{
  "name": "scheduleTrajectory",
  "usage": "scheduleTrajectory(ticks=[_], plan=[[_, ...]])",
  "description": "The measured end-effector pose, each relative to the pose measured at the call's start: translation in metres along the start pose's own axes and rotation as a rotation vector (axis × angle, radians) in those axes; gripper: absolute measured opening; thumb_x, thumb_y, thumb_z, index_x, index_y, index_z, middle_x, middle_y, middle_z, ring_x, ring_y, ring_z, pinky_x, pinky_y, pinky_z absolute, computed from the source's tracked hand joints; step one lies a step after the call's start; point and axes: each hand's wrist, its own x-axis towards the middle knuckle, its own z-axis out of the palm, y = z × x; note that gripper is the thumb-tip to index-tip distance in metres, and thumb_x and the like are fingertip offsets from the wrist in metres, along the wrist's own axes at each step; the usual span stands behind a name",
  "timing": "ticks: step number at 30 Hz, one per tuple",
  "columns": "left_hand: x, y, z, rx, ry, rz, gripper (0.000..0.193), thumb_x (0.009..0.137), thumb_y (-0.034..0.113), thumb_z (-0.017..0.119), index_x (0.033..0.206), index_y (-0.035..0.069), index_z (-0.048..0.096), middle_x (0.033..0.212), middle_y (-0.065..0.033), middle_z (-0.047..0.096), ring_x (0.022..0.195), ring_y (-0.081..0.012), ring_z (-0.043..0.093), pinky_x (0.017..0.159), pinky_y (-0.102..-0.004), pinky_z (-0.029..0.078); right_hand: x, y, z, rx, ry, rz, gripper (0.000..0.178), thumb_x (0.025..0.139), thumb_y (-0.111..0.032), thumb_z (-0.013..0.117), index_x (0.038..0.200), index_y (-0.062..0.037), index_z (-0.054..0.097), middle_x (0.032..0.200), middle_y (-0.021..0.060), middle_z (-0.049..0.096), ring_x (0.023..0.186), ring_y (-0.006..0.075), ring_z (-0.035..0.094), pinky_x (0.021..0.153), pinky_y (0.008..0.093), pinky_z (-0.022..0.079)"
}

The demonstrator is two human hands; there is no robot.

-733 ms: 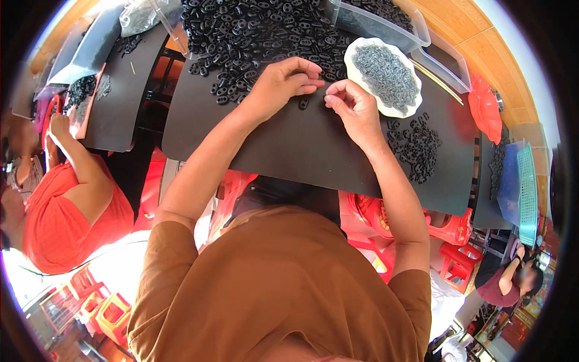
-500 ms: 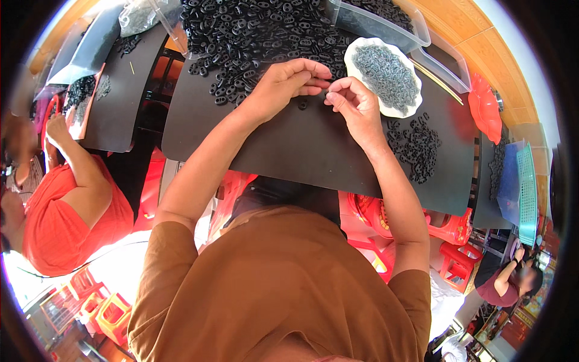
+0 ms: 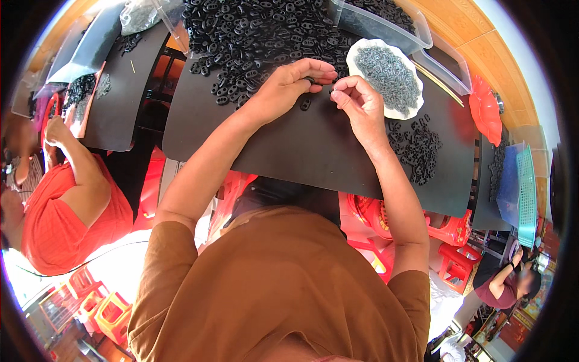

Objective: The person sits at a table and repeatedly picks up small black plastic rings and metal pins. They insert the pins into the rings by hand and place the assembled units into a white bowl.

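Observation:
Above the dark table, my left hand is closed, with a small black piece showing between its curled fingers. Just to its right, my right hand pinches another small dark piece between thumb and fingertips; its shape is too small to make out. One loose black two-holed piece lies on the table below my left fingers. Beyond my hands spreads a large heap of black two-holed pieces. A white scalloped dish holds many tiny translucent grey pieces, close to my right hand.
A smaller pile of black parts lies right of my right forearm. Clear plastic bins stand at the back. A red scalloped dish and a teal basket are at far right. A person in red sits at left.
My hands have drawn slightly apart, the right one shifting a little to the right. Dark pieces now show more plainly at the fingers of both hands.

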Motion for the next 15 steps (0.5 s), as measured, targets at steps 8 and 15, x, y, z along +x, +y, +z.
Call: scheduleTrajectory(ticks=[8,15], plan=[[-0.001,0.0,0.012,-0.232,0.198,0.026,0.031,0.09,-0.011,0.046,0.115,0.004,0.054,0.121,-0.0117,0.059,0.117,-0.0188,0.059,0.097,-0.0312,0.048,0.0,-0.006,0.001,0.077,-0.016,0.026,0.006,0.09,-0.003,0.066,0.095,-0.0036,0.062,0.085,-0.0006,0.064,0.078,0.0048,0.06,0.068,0.0199,0.047],[0.0,-0.006,0.008,0.06,0.183,0.085,0.019,0.089,-0.005,0.061,0.106,0.002,0.062,0.103,-0.0044,0.066,0.101,-0.0107,0.062,0.09,-0.0257,0.05,-0.002,-0.003,-0.001,0.032,-0.072,0.056,0.006,0.091,-0.004,0.067,0.095,-0.0021,0.062,0.088,0.0006,0.065,0.08,0.0064,0.061,0.073,0.0208,0.049]])
